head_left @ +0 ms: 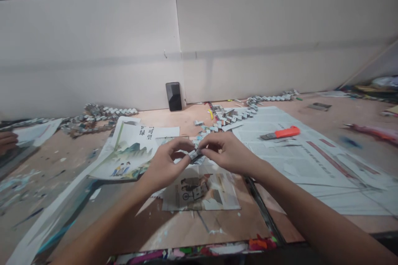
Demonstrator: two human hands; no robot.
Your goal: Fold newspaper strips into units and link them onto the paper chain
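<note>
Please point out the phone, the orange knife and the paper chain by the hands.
Phone [173,96]: head view, on its screen.
Orange knife [282,133]: head view, on its handle.
Paper chain [222,122]: head view, on its folded links.

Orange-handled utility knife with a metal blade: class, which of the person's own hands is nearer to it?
The right. The right hand, pinching the folded grey paper piece, is left of the knife; the left hand, pinching the same piece, is farther left.
</note>
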